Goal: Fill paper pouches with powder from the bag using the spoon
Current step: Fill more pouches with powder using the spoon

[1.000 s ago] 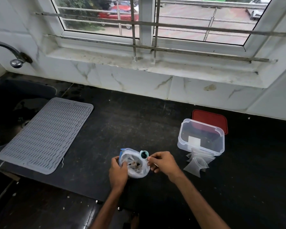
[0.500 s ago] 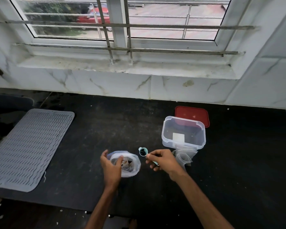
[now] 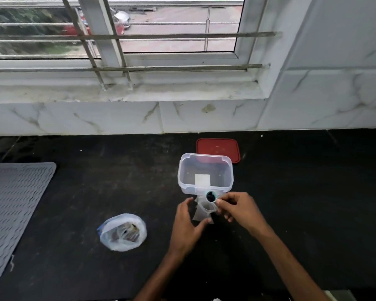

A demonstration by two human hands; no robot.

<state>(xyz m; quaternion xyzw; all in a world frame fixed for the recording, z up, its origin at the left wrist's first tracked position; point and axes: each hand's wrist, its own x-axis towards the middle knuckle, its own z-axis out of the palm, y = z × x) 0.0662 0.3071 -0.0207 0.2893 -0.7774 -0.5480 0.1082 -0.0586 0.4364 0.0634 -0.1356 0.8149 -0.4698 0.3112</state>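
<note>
Holding spoon [image 3: 211,196] over pouch [image 3: 201,214], just before tub [image 3: 182,181] | right hand [image 3: 241,210] pinches spoon | left hand [image 3: 187,227] cups pouch, grip unclear

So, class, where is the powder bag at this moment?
In the head view the bag lies on the black counter, between the grey mat on its left and the left hand on its right, untouched.
</note>
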